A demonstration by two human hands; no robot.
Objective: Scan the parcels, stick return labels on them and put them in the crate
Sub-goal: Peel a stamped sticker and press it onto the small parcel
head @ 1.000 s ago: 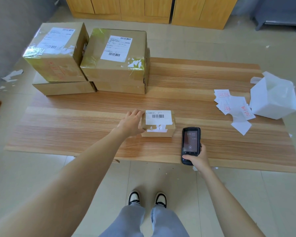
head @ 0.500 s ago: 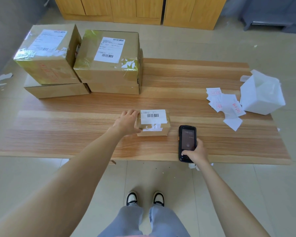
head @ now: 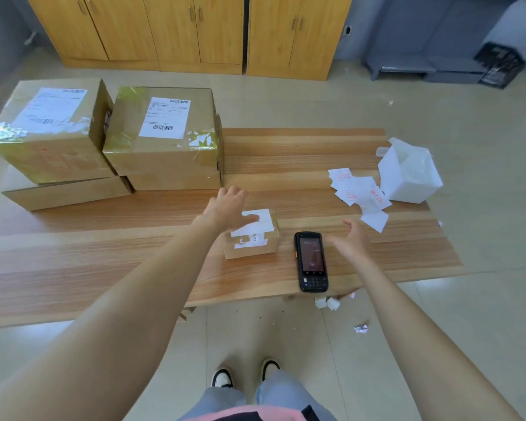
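Covering the small parcel with spread fingers, the left hand seems to steady it for labelling, while the right hand, loose and empty, hangs beside the scanner, short of the return labels beyond.

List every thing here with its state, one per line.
small parcel: closed, labelled on top
scanner: lying face up, screen lit, unheld
left hand: open, over small parcel
right hand: open, empty
large parcels: taped shut, stacked
return labels: loose pile
cabinet doors: shut

Grey trousers, black-and-white shoes, pink top
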